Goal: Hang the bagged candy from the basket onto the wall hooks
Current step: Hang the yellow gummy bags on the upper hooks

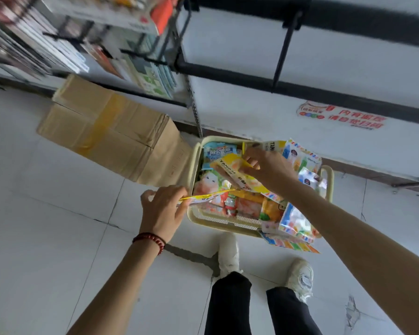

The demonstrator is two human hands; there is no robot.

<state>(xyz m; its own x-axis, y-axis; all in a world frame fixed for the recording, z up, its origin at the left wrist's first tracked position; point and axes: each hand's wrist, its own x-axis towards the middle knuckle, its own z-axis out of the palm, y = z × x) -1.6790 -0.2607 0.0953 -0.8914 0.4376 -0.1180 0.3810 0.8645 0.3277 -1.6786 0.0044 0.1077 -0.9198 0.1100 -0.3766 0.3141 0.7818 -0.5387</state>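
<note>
A cream plastic basket (224,223) stands on the floor against the wall, heaped with several colourful candy bags. My right hand (269,169) reaches into it and pinches a yellow-and-white candy bag (237,174) lifted at an angle over the pile. My left hand (162,209), with a red bead bracelet on the wrist, sits at the basket's left rim and grips the edge of another yellow candy bag (203,197) seen nearly edge-on. A black wall hook (282,53) sticks out of the white wall panel above the basket, with nothing hanging on it.
Two taped cardboard boxes (111,131) lie left of the basket. A hook rack (65,44) full of hanging packets fills the upper left. Black rails cross the white wall, which bears a red sticker (341,116). My white shoes (229,255) stand on pale floor tiles just before the basket.
</note>
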